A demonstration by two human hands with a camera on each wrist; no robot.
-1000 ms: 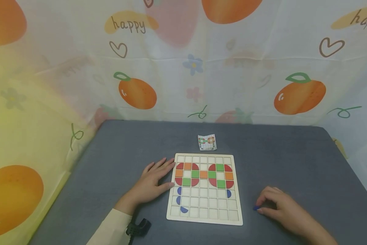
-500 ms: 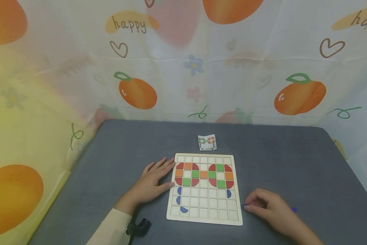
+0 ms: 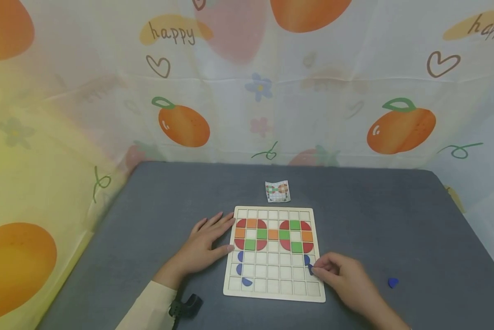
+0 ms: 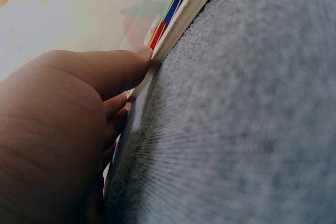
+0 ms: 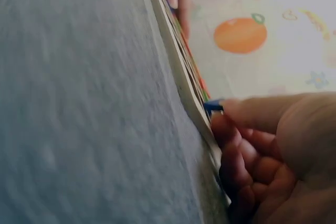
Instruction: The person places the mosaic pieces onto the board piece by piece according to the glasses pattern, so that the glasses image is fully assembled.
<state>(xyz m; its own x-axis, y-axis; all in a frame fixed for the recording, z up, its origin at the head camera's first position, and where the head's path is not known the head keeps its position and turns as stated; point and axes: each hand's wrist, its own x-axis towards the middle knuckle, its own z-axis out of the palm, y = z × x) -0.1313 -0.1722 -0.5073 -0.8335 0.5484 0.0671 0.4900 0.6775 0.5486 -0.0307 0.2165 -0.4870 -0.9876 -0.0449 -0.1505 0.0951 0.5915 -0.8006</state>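
Observation:
My right hand [image 3: 343, 279] pinches a blue half-round tile [image 5: 212, 105] between thumb and forefinger, over the right edge of the wooden grid board [image 3: 273, 298]. Just above that tile, a blue half-round piece [image 3: 306, 260] sits in the rightmost column. Along the board's left edge rests my left hand [image 3: 201, 250], fingers extended and thumb touching the rim. Red, orange and green tiles form two rounded rings on the board, joined by an orange square [image 3: 273, 234]. Several blue half-rounds [image 3: 239, 269] lie down the left side.
Behind the board lies a small paper card [image 3: 277, 191] printed with a coloured pattern. One more blue tile [image 3: 393, 283] is on the grey table [image 3: 395, 220], right of my right hand. A patterned cloth [image 3: 313, 91] hangs behind the table.
My right hand has moved left from the table to the board's right edge, carrying the blue tile. The loose blue tile on the table has come into view. My left hand stays put.

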